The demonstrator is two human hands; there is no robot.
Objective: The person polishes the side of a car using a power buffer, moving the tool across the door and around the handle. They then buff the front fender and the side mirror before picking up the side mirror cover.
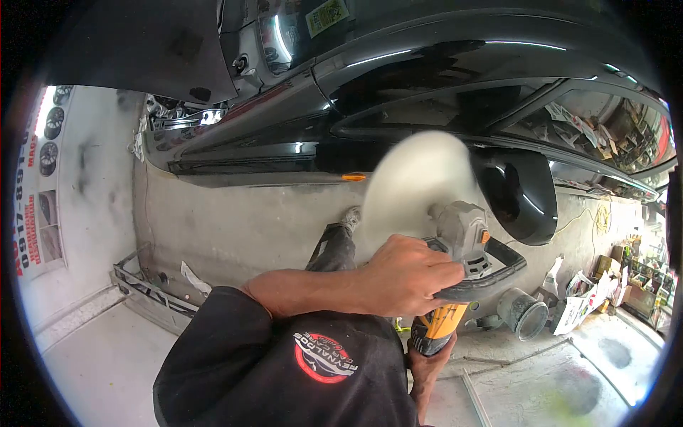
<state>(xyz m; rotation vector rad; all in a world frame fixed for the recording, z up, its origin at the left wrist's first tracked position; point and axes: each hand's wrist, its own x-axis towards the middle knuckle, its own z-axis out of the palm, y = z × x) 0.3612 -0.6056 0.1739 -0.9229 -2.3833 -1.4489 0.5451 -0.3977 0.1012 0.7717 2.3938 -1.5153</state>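
Left hand (407,276) wrapped tight around the black loop side handle (491,274) of the grey-and-yellow rotary polisher (455,249); right hand (427,370) closed on its yellow rear grip, low beside the black shirt (284,363). White foam pad (413,185) spins blurred against the glossy black car door (427,71), just beside the black side mirror (519,192). Best kept flat, light pressure, clear of the mirror edge.

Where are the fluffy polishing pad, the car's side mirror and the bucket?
polishing pad (413,181), head view, middle of the blurred disc.
side mirror (523,196), head view, black housing.
bucket (523,313), head view, its side wall.
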